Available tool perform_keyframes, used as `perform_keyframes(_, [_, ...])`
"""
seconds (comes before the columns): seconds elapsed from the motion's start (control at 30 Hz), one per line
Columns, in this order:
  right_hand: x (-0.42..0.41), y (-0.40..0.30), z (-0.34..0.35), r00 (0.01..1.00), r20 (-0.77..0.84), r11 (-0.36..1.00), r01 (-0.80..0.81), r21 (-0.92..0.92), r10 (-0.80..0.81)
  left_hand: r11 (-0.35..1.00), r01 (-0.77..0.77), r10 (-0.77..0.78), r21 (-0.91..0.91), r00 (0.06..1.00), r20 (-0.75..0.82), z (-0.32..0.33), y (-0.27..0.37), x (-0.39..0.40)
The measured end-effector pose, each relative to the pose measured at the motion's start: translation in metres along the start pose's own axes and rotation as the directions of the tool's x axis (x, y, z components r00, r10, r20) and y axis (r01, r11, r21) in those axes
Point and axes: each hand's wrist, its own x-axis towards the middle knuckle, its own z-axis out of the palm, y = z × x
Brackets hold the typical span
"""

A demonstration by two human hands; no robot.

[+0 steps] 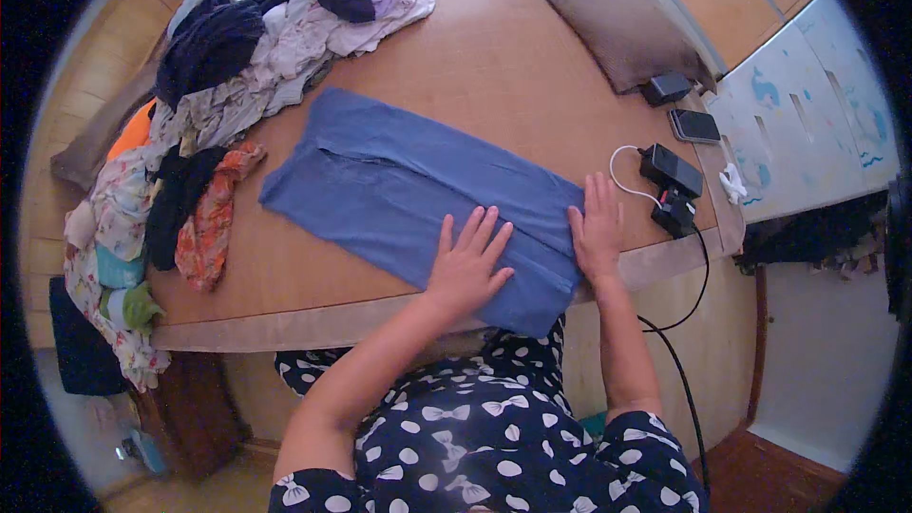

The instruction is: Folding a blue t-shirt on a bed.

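Note:
A blue garment (420,192), folded into a long rectangle, lies slantwise on the brown mat (484,50) of a bed. Flat on its near part rests my left hand (470,260), fingers spread and palm down. My right hand (600,231) touches the garment's right end, its thumb along the cloth edge and its fingers pointing away from me. One near corner of the cloth hangs over the mat's pale border. A crease and a dark slit run along the garment's length. What kind of garment it is, I cannot tell.
Heaped clothes (285,43) spread along the left side, with an orange patterned cloth (206,228) nearest the garment. On the right are a brown pillow (620,28), a phone (695,126), a black power bank (671,169) with a white cable, and a black cord (702,285) trailing off the edge.

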Motion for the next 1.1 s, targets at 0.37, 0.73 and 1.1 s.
perform_keyframes(0.37, [0.002,-0.001,0.004,0.997,0.075,0.983,-0.006,-0.183,0.020,1.000,0.027,-0.026,0.014,0.996,-0.089,0.004,-0.019,0.032])
perform_keyframes(0.73, [-0.003,0.003,0.008,1.000,0.027,0.981,0.009,-0.192,-0.004,0.999,0.032,-0.023,0.029,0.959,-0.283,-0.022,-0.052,0.016])
perform_keyframes(1.1, [-0.001,0.005,0.015,1.000,0.019,0.979,0.015,-0.205,-0.011,0.778,0.593,-0.553,0.207,0.803,-0.220,-0.044,-0.206,-0.080])
